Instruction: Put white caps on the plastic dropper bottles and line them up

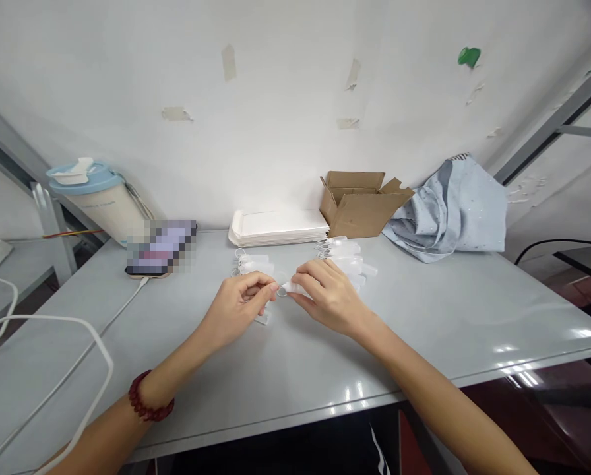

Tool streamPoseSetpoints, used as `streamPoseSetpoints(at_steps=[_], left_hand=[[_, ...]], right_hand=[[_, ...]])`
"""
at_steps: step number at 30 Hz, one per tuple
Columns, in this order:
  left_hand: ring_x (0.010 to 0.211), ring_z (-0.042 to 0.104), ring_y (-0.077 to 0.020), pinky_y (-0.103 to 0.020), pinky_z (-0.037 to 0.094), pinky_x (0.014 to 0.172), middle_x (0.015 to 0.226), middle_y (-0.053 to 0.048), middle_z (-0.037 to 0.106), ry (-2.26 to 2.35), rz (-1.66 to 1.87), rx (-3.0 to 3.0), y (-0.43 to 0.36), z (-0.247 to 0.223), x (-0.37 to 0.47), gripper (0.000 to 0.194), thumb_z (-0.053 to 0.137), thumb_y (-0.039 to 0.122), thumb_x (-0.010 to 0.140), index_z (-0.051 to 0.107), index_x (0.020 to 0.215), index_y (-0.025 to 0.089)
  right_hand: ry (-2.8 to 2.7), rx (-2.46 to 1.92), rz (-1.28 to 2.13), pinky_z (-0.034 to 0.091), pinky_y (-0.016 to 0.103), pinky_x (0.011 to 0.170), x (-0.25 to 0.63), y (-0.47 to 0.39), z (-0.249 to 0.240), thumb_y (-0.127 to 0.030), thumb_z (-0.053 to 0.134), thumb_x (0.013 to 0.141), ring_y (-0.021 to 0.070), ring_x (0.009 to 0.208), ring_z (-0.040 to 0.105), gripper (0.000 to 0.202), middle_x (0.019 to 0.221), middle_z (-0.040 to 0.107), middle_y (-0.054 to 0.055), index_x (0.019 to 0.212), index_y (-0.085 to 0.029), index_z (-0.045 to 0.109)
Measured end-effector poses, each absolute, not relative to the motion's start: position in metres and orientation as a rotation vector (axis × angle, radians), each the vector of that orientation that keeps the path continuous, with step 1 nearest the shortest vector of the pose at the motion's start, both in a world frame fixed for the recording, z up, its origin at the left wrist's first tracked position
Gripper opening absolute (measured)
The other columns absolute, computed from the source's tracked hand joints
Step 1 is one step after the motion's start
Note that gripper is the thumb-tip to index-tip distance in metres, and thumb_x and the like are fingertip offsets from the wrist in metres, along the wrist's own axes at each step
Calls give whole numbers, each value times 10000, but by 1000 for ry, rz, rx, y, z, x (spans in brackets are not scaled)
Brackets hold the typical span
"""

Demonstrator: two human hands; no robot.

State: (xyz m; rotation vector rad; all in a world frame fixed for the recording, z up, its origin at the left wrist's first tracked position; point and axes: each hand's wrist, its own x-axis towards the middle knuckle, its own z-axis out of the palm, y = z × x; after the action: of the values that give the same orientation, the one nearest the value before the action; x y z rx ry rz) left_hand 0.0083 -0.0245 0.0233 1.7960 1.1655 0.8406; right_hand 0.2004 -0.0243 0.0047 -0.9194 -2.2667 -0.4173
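Between my hands, above the table, is a small white tag [293, 288] with a thin loop [281, 292] at its end. My right hand [332, 295] has its fingers closed round the tag and hides most of it. With thumb and forefinger, my left hand [243, 303] pinches at the loop. Behind the left fingers lies a pile of similar white tags [254, 262] with loops, and part of one tag [262, 318] shows below that hand. More looped white tags [345, 249] are heaped behind and beside my right hand.
Along the wall stand a stack of white envelopes [280, 226], an open cardboard box [362, 210] and a crumpled light-blue cloth [454, 211]. At left are a blue-lidded cup [105, 204] and a phone [161, 247] on a white cable [122, 310]. The grey table's front edge [295, 422] is near me.
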Motion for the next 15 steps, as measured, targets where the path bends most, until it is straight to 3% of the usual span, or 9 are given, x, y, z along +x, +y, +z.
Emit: streamPoseSetpoints(at_steps=[10,15], left_hand=[[560,521,-115,-202,441,501,674,-4,592,1178,899,1788,-26,24,11,206,532,353,809,625,752,179],[547,524,-115,-202,403,471,728,-12,608,1237,986,1716,-22,20,7,226,522,357,818,586,941,179]], right_hand=[[-2293,-972,-196,375,284,649,204,-21,8,-292,527,881,170,749,549,144,843,606,82,883,-152,564],[-2353,-1150,-106,375,260,595,210,-16,7,-303,589,841,154,678,543,157,783,595,58,842,-147,577]])
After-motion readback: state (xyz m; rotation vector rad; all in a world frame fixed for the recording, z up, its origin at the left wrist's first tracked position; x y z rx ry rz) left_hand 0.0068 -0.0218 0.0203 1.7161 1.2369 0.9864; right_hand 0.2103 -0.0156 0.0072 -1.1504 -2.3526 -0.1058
